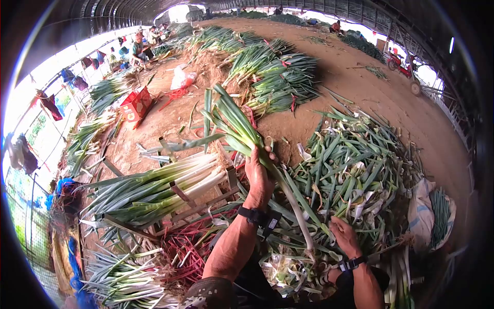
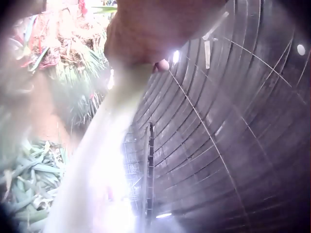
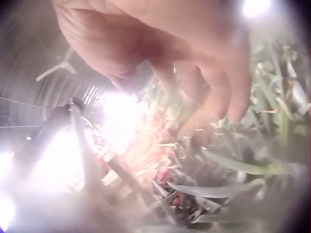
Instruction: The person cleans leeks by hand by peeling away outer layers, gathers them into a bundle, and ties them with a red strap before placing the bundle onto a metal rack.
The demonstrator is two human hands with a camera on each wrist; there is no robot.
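Observation:
My left hand (image 1: pixel 259 175) grips a long green onion (image 1: pixel 292 203) around its stalk, its green leaves fanning up and away and its white root end slanting down towards me. In the left wrist view the pale stalk (image 2: pixel 92 150) runs down from the hand, blurred. My right hand (image 1: pixel 345 237) is low beside the heap of loose leaves (image 1: pixel 355 165), close to the tip of a green leaf. Its fingers (image 3: pixel 221 92) hang loosely bent in the right wrist view, with nothing visible between them.
Green onions (image 1: pixel 159 185) lie in a low rack to the left. Red ties (image 1: pixel 190 252) and more onions (image 1: pixel 128 278) are below it. Tied bundles (image 1: pixel 288 77) line the dirt floor ahead, near a red box (image 1: pixel 136 105). A white sack (image 1: pixel 421 208) stands right.

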